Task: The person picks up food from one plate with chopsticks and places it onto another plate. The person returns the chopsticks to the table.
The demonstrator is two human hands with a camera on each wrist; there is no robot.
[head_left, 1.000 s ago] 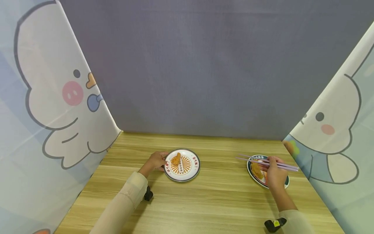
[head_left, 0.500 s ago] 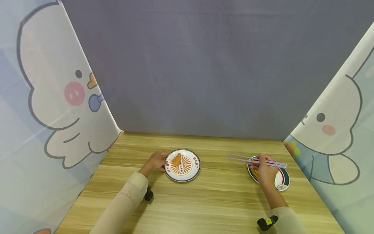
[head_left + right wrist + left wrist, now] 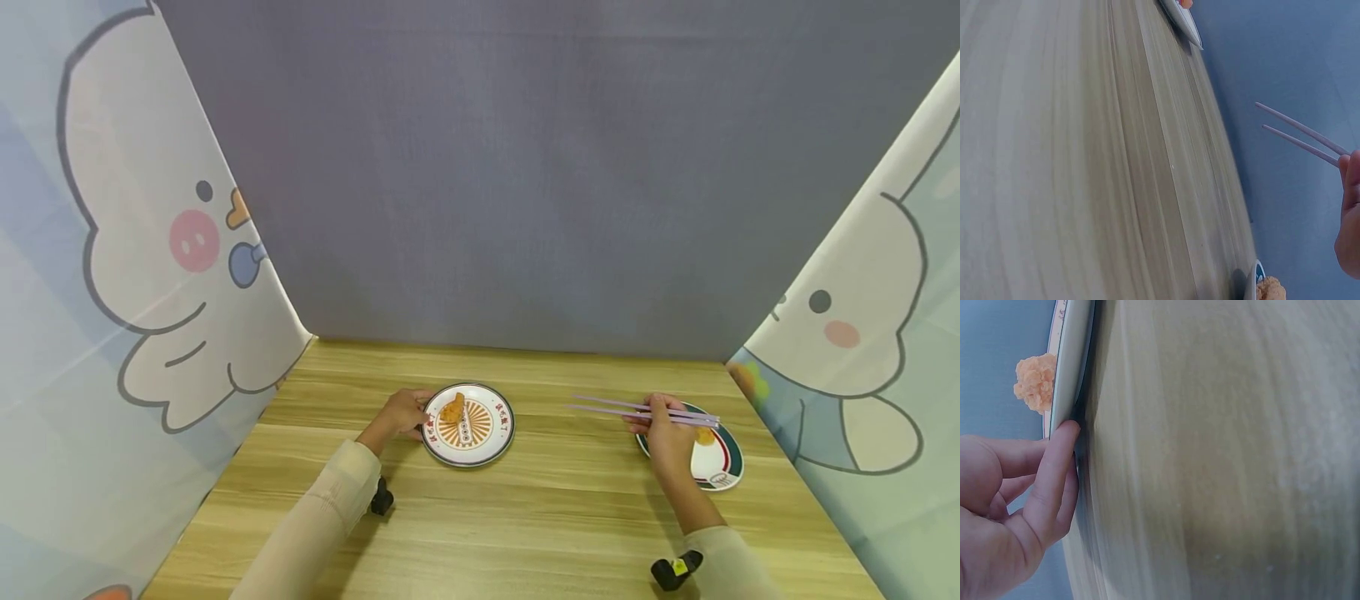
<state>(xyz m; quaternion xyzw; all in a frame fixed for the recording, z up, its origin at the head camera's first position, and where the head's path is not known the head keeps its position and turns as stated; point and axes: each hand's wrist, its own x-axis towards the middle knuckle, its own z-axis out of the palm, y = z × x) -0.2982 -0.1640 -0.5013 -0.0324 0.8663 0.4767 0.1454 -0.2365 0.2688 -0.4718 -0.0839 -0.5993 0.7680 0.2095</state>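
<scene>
My left hand [image 3: 401, 412] pinches the left rim of a round white plate [image 3: 491, 446] with an orange sunburst print. On that plate lies a golden, crusty piece of fried chicken [image 3: 452, 408], seen too in the left wrist view as a crumbly lump [image 3: 1036, 383]. My right hand [image 3: 667, 437] holds a pair of lilac chopsticks [image 3: 607, 404] above the left part of an oval plate [image 3: 712, 475] with a dark green and red rim. Their tips point left, slightly apart, with nothing between them. A golden food piece [image 3: 705, 436] shows partly on the oval plate; my hand hides the rest.
Both plates stand on a wood-grain table [image 3: 555, 517]. A grey cloth wall [image 3: 525, 183] closes off the back. Printed cartoon curtains [image 3: 172, 333] flank the table at left and right. Each wrist wears a small black camera [image 3: 675, 571].
My right hand has moved left with the chopsticks, whose tips now reach farther past the oval plate's left edge. More of that plate's right side shows. The left hand and its plate have stayed put.
</scene>
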